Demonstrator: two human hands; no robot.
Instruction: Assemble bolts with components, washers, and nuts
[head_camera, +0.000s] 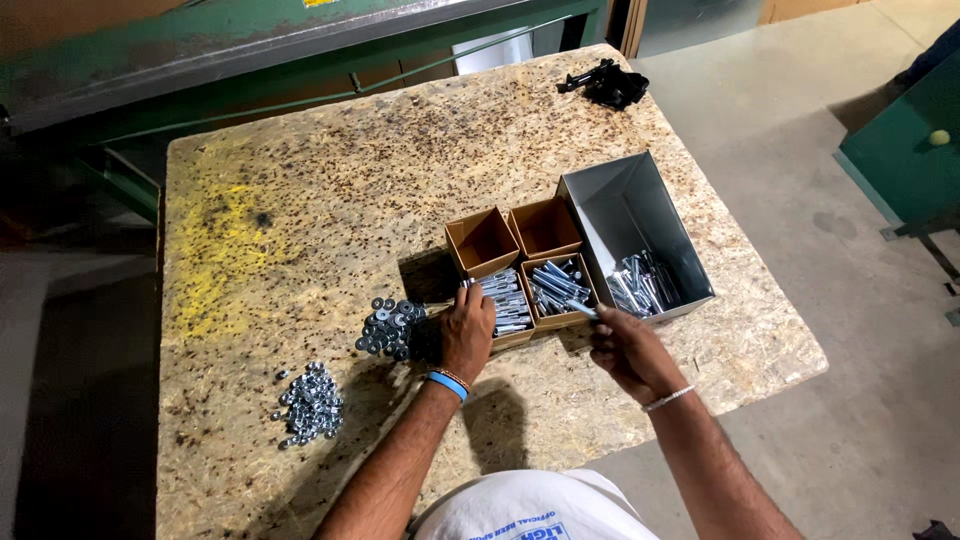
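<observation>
Bolts fill two small brown cardboard boxes near the middle of a rough chipboard table (300, 200). The left hand (468, 335) rests with the palm down at the near left corner of the left cardboard box (503, 300); its fingers are curled closed, and a small piece of metal shows at the fingertips, but I cannot tell exactly what they grip. This wrist wears a blue band. The right hand (628, 350) is just near the right cardboard box (560, 290), and its fingers are closed around a silver bolt (583, 310), which points to the far left, over the near edge of that box. This wrist wears a thin silver bracelet. Both boxes have their flaps open and standing up on the far side. To the right of them, touching the right box, stands a grey metal bin (640, 215) with more bolts lying at its near end. Left of the left hand lies a pile of dark washers (388, 328), just beside the fingers. Further to the near left lies a separate pile of shiny nuts (310, 403), well apart from both hands. At the far edge of the table lies a black tool (608, 83).
</observation>
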